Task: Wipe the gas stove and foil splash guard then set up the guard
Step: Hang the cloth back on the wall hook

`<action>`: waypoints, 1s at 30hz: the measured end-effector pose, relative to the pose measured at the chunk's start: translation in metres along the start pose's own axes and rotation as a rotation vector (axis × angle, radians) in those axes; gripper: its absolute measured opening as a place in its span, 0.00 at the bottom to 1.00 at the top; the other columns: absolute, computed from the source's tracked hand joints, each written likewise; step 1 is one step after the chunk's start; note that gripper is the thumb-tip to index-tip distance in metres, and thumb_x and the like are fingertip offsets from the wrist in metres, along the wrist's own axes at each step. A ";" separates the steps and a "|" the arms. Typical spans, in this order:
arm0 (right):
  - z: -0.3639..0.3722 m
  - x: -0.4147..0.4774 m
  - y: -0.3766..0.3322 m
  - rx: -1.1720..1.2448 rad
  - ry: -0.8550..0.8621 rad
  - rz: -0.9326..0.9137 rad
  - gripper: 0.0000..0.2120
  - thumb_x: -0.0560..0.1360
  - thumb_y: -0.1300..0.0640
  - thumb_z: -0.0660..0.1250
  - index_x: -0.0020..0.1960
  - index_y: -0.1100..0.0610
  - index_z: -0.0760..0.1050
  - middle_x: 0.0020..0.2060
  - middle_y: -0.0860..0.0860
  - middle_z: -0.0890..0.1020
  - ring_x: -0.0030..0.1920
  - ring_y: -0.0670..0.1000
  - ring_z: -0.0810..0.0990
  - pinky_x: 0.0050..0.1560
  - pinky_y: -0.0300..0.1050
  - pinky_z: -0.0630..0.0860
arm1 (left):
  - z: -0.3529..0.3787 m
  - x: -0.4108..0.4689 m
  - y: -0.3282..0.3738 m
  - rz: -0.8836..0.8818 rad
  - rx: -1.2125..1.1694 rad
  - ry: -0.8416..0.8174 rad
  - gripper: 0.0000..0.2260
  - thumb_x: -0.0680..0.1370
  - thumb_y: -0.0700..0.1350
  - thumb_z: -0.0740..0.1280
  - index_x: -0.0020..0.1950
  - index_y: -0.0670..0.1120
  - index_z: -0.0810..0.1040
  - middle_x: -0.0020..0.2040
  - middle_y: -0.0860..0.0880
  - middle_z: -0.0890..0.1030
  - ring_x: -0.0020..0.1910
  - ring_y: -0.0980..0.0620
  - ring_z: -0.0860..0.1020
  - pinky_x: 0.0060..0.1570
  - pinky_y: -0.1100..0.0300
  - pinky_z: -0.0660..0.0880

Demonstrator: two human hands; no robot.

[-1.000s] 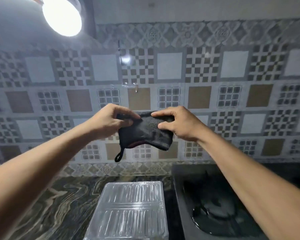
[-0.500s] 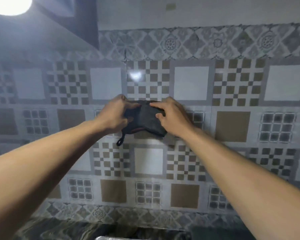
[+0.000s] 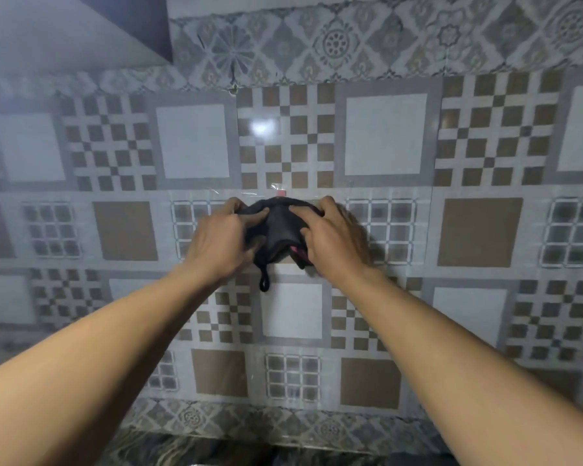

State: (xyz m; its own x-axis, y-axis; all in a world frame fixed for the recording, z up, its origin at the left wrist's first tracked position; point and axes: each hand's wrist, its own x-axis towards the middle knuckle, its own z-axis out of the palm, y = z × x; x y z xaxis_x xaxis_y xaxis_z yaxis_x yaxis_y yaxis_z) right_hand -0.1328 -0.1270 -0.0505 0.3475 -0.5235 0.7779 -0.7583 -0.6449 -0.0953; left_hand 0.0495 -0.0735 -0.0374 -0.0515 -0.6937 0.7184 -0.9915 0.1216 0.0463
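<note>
A dark grey cloth (image 3: 280,230) with a small hanging loop and a pink patch underneath is held up against the patterned tile wall, just under a clear hook with a red spot (image 3: 280,192). My left hand (image 3: 221,242) grips the cloth's left side with curled fingers. My right hand (image 3: 332,238) pinches its right side between fingers and thumb. Neither the gas stove nor the foil splash guard shows in the view.
The patterned tile wall (image 3: 384,136) fills the view. A strip of dark marbled counter (image 3: 196,452) runs along the bottom edge. A dark slanted surface (image 3: 64,28) sits at the upper left.
Both hands have carried the cloth up and closer to the wall, to the clear hook. The view has tilted up, so the stove, foil guard and lamp have dropped out of sight.
</note>
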 end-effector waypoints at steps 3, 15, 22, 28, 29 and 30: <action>-0.006 -0.003 -0.007 0.042 -0.064 0.060 0.24 0.77 0.55 0.66 0.72 0.46 0.68 0.58 0.54 0.71 0.58 0.58 0.71 0.54 0.50 0.71 | -0.005 0.001 0.005 -0.058 -0.033 -0.047 0.23 0.75 0.53 0.69 0.70 0.56 0.75 0.61 0.47 0.73 0.61 0.44 0.72 0.59 0.49 0.72; -0.098 -0.047 -0.023 0.020 -0.282 0.108 0.25 0.78 0.61 0.61 0.75 0.54 0.67 0.69 0.53 0.71 0.68 0.54 0.70 0.66 0.50 0.70 | -0.069 -0.041 0.030 -0.096 -0.079 -0.214 0.18 0.76 0.56 0.67 0.63 0.51 0.78 0.67 0.45 0.72 0.65 0.43 0.73 0.64 0.47 0.72; -0.145 -0.082 -0.046 0.034 -0.557 0.109 0.28 0.78 0.50 0.65 0.76 0.50 0.62 0.71 0.53 0.71 0.68 0.56 0.72 0.61 0.50 0.72 | -0.117 -0.091 0.058 -0.070 -0.086 -0.358 0.25 0.77 0.57 0.67 0.72 0.48 0.71 0.72 0.44 0.73 0.68 0.43 0.73 0.66 0.48 0.70; -0.165 -0.104 -0.073 0.035 -0.679 0.041 0.33 0.76 0.41 0.67 0.76 0.52 0.63 0.71 0.55 0.71 0.68 0.58 0.72 0.61 0.51 0.73 | -0.148 -0.137 0.077 -0.190 -0.033 -0.454 0.33 0.75 0.62 0.68 0.74 0.44 0.69 0.71 0.42 0.73 0.66 0.42 0.74 0.62 0.53 0.71; -0.167 -0.108 -0.077 0.036 -0.697 0.009 0.33 0.76 0.41 0.67 0.76 0.52 0.63 0.71 0.55 0.71 0.68 0.58 0.72 0.61 0.51 0.72 | -0.152 -0.146 0.081 -0.218 -0.038 -0.464 0.34 0.75 0.62 0.68 0.74 0.44 0.69 0.71 0.42 0.73 0.66 0.43 0.74 0.62 0.53 0.71; -0.170 -0.113 -0.081 0.038 -0.716 -0.024 0.33 0.76 0.40 0.66 0.76 0.53 0.63 0.72 0.54 0.71 0.68 0.58 0.72 0.61 0.51 0.71 | -0.155 -0.155 0.085 -0.250 -0.044 -0.474 0.34 0.75 0.62 0.68 0.74 0.43 0.69 0.71 0.42 0.73 0.66 0.43 0.75 0.62 0.53 0.72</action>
State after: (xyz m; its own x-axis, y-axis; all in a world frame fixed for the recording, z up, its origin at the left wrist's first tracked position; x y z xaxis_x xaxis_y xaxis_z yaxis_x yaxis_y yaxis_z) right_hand -0.2044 0.0786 -0.0254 0.6502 -0.7375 0.1824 -0.7307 -0.6728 -0.1154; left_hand -0.0085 0.1548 -0.0372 0.1274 -0.9485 0.2900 -0.9750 -0.0661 0.2122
